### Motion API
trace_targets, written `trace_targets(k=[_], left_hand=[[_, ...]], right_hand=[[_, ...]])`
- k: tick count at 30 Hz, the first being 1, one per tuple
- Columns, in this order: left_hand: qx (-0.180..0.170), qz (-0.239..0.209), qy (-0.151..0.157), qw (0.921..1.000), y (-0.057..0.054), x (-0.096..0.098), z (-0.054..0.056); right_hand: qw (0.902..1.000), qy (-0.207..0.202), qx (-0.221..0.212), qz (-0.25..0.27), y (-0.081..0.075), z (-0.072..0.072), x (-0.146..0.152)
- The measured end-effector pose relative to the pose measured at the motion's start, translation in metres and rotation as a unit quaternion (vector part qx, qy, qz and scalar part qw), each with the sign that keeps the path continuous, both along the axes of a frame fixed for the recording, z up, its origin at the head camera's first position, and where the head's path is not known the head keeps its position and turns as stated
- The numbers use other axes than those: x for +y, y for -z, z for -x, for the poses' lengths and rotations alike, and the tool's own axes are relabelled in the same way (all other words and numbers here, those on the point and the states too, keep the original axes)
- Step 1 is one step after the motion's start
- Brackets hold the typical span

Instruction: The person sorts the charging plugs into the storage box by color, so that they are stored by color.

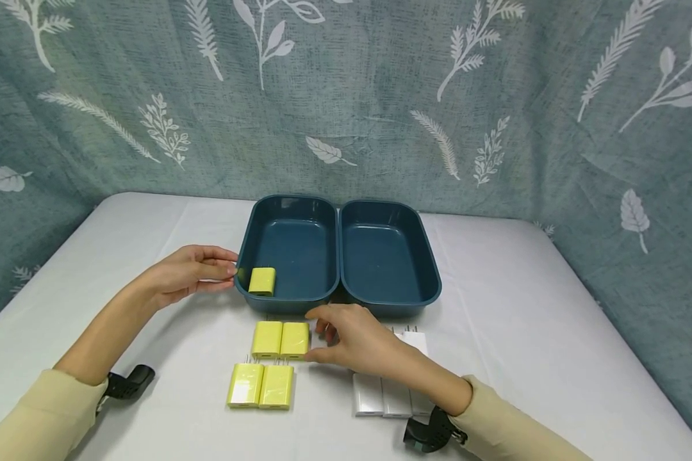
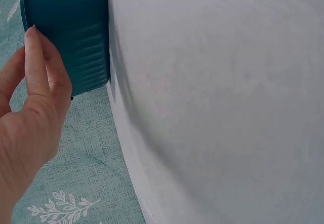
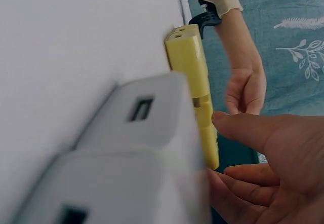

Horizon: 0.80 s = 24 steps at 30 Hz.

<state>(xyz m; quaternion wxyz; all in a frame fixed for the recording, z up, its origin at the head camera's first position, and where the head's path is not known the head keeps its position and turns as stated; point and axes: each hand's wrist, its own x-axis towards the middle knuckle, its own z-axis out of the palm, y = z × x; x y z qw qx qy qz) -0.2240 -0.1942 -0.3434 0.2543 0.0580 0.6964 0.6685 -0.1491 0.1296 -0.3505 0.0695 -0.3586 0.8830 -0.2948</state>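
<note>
Two dark blue trays stand side by side. In the left tray (image 1: 296, 253) a yellow charger plug (image 1: 262, 282) lies in the near left corner. My left hand (image 1: 193, 272) touches the tray's left outer wall near the rim with its fingertips; the left wrist view shows this tray wall (image 2: 76, 36) too. In front of the trays lie several yellow plugs in two rows. My right hand (image 1: 352, 336) spreads thumb and fingers around the ends of the back-row right plug (image 1: 295, 340). Whether the thumb touches it, I cannot tell. White charger plugs (image 1: 368, 395) lie partly under my right forearm.
The right tray (image 1: 389, 256) holds nothing visible. A white cloth (image 1: 519, 320) covers the table, and a patterned green curtain (image 1: 352, 96) hangs behind and at the sides. Each wrist wears a black camera mount (image 1: 129, 382).
</note>
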Motion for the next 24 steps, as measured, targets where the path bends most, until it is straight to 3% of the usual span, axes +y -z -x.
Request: trace_targets(k=[13,24], left_hand=[[0.004,0.000,0.000,1.0000,0.000,-0.001,-0.001],[0.003,-0.005,-0.002,1.0000,0.002,0.000,-0.002]], right_hand=[[0.9997,0.005,-0.015,-0.016,0.012,0.005,-0.006],[0.9996,0.006,0.010,0.026,0.017,0.003,-0.008]])
